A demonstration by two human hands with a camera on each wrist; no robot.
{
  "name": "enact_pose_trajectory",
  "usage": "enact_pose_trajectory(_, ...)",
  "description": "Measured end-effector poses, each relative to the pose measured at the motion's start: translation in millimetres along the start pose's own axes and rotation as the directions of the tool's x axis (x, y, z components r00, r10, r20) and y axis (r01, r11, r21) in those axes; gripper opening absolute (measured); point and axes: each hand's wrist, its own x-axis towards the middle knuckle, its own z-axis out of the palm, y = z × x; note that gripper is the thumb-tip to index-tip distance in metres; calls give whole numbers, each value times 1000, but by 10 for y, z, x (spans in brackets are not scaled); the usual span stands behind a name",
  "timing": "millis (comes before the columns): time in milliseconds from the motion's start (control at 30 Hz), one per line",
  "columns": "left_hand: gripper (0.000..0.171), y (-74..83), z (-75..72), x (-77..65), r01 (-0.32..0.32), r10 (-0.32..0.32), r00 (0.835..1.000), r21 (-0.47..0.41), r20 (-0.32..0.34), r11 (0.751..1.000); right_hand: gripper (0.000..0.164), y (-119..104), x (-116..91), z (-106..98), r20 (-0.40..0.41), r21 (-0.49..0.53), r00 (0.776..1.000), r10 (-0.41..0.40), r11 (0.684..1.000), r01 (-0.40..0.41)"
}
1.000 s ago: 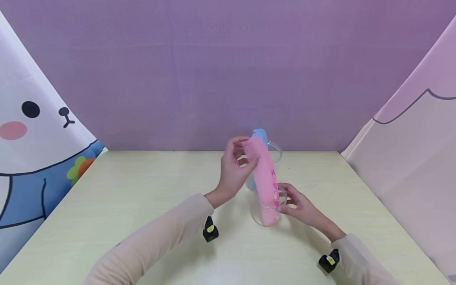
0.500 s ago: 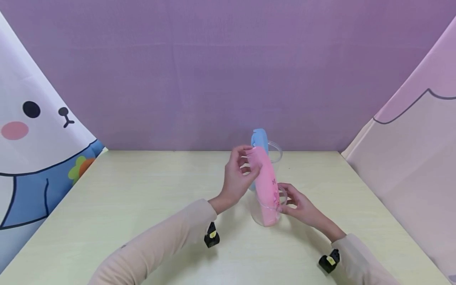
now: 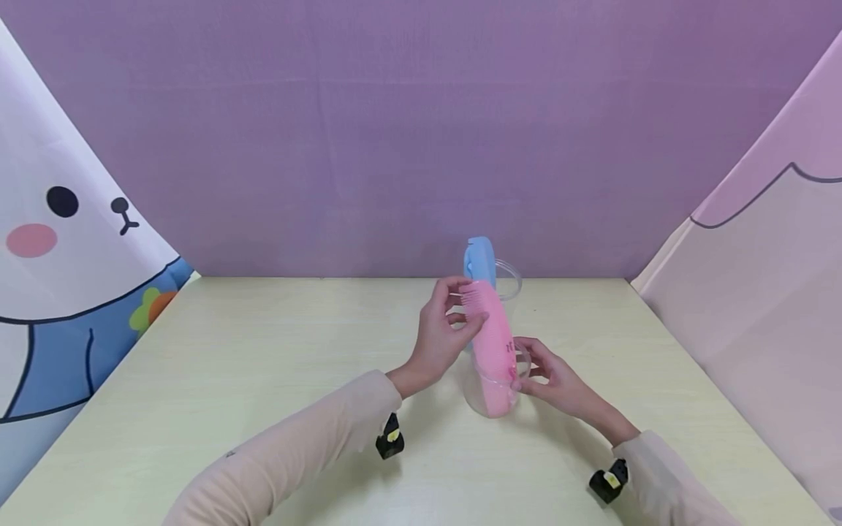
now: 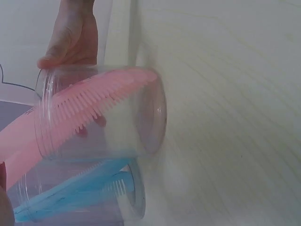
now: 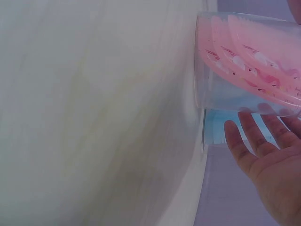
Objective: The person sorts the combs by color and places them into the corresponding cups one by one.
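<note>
Pink combs [image 3: 490, 332] stand tilted in a clear plastic jar [image 3: 472, 398], their toothed upper ends above its rim. My left hand [image 3: 442, 332] pinches the toothed upper end of a pink comb between thumb and fingers. On the jar's right side, my right hand [image 3: 555, 380] holds it near the rim, thumb in front and fingers behind. The right wrist view shows several pink combs [image 5: 254, 61] with printed pictures, lying against each other inside the jar. Just behind stands a second clear jar [image 4: 137, 188] with blue combs [image 4: 80, 190] leaning in it.
The pale wooden table [image 3: 296, 321] carries both jars, the second one near its back edge. A purple cloth [image 3: 395, 146] hangs behind, with printed cloths at left [image 3: 79, 277] and right [image 3: 756, 292]. Black wrist cameras [image 3: 390, 438] hang below the sleeves.
My left hand has moved down and slightly right, and the pink comb it pinches has sunk deeper into the jar. More of the blue comb behind shows. My right hand has stayed in place.
</note>
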Motion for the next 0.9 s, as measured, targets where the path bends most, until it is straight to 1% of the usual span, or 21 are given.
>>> enact_pose_trajectory(100, 47, 6, -13, 5, -15, 15, 1000, 39, 15, 999, 55, -6, -1, 1, -2, -1, 1000, 6, 1000, -6)
enact_pose_trajectory(233, 50, -169, -17, 39, -51, 48, 998, 103, 31, 993, 55, -4, -2, 1, -7, -2, 1000, 8, 1000, -8)
enact_pose_trajectory(333, 53, -308, -18, 65, -91, 87, 996, 149, 34, 985, 55, 1, -1, -1, -10, -1, 1000, 3, 1000, -3)
enact_pose_trajectory(433, 53, -320, -32, 64, -131, 126, 991, 196, 37, 972, 55, 7, -2, 0, -10, 0, 1000, 4, 1000, -4)
enact_pose_trajectory(567, 52, -319, -49, 61, -157, 151, 988, 255, 44, 954, 56, 13, -5, 2, -12, -3, 1000, 6, 1000, -6)
enact_pose_trajectory(767, 52, -322, -70, 65, -144, 138, 990, 382, 41, 913, 56, 13, -5, 6, -10, -1, 1000, 2, 1000, -2)
enact_pose_trajectory(833, 52, -332, -75, 70, -140, 135, 990, 402, 41, 905, 56, 10, -4, 7, -9, -1, 1000, 0, 1000, 0)
enact_pose_trajectory(900, 52, -345, -80, 77, -140, 135, 990, 406, 40, 903, 55, 5, -3, 7, -9, -1, 1000, 0, 1000, 0)
